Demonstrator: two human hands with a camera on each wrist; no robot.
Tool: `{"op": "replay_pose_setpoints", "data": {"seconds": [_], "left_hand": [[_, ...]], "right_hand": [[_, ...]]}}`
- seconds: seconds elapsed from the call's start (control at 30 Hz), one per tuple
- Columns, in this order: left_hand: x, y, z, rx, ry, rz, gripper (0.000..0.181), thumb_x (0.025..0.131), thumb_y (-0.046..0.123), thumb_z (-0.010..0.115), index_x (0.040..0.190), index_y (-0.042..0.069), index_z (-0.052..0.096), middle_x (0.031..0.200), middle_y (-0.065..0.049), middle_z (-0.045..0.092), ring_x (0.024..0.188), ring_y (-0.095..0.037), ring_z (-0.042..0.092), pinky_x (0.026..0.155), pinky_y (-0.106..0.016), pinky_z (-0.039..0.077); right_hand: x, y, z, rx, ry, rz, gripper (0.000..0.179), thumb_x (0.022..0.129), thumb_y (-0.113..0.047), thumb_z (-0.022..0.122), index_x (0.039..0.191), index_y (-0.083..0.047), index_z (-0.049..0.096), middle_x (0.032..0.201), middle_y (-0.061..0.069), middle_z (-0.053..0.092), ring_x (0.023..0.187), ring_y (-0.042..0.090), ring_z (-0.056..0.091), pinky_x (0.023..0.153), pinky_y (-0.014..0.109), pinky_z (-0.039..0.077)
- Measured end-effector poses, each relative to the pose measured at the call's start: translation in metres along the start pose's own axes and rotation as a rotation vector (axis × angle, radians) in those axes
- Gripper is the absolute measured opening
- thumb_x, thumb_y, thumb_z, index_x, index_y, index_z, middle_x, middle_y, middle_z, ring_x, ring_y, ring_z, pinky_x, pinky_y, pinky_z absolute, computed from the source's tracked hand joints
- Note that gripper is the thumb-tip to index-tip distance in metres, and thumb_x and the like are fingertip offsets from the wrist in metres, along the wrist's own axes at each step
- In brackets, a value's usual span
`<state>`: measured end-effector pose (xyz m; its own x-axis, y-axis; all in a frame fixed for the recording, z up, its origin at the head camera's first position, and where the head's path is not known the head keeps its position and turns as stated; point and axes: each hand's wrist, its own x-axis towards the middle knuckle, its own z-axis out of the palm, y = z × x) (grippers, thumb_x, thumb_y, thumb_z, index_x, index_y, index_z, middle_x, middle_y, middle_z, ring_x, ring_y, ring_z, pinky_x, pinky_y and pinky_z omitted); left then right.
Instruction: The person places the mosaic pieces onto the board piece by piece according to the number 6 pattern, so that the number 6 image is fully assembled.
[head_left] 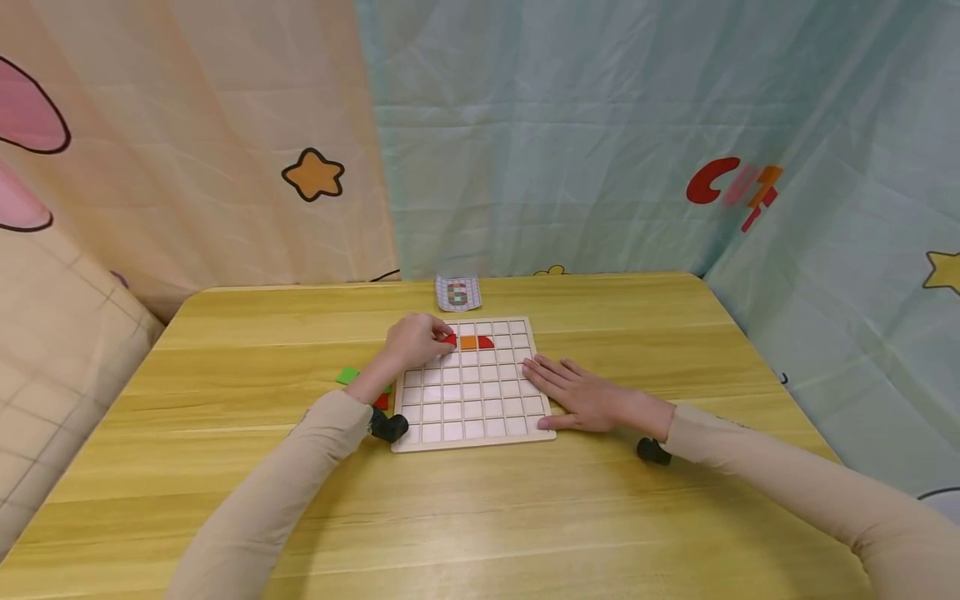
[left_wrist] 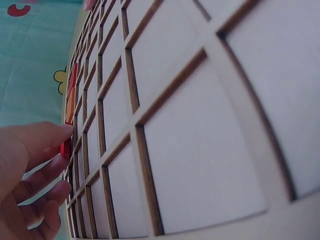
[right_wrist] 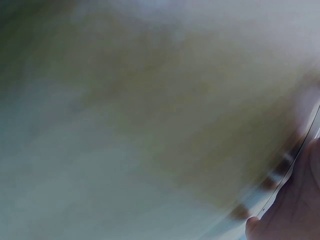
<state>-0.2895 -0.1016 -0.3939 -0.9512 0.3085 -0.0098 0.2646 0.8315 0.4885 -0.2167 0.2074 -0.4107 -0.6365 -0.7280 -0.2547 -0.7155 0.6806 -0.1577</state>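
A wooden grid board with white square cells lies on the table. Near its far left corner my left hand pinches a red tile between thumb and finger, at a cell in the second row. The left wrist view shows the same red tile at the fingertips. To its right an orange square tile and a red rounded-corner tile sit in cells. My right hand rests with fingers spread on the board's right edge. The right wrist view is mostly blurred.
Green tiles and a red tile lie left of the board, partly hidden by my left forearm. A small pattern card stands beyond the board, by the table's back edge. Printed curtains hang behind the table.
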Motion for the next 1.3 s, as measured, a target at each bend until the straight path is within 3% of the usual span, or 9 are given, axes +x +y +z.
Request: {"op": "replay_pose_setpoints", "data": {"seconds": [0.77,1.3], "left_hand": [[-0.001,0.000,-0.001,-0.005,-0.016,-0.001,0.029,0.086,0.030,0.071,0.110,0.012,0.074,0.108,-0.003,0.073,0.100,-0.020,0.066,0.077,-0.035,0.050],[-0.018,-0.007,-0.013,-0.019,0.037,-0.022,0.029,0.089,0.030,0.067,0.113,0.015,0.073,0.107,-0.005,0.072,0.088,-0.021,0.066,0.055,-0.025,0.041]], "right_hand": [[0.002,0.000,-0.001,-0.011,0.005,-0.010,0.084,0.097,-0.059,0.037,0.155,-0.012,0.000,0.163,0.003,-0.003,0.151,0.023,-0.003,0.119,0.051,0.009],[-0.001,0.000,0.001,0.012,0.060,-0.054,0.083,0.097,-0.056,0.041,0.155,-0.006,0.007,0.163,0.012,0.006,0.150,0.031,0.005,0.115,0.058,0.014]]}}
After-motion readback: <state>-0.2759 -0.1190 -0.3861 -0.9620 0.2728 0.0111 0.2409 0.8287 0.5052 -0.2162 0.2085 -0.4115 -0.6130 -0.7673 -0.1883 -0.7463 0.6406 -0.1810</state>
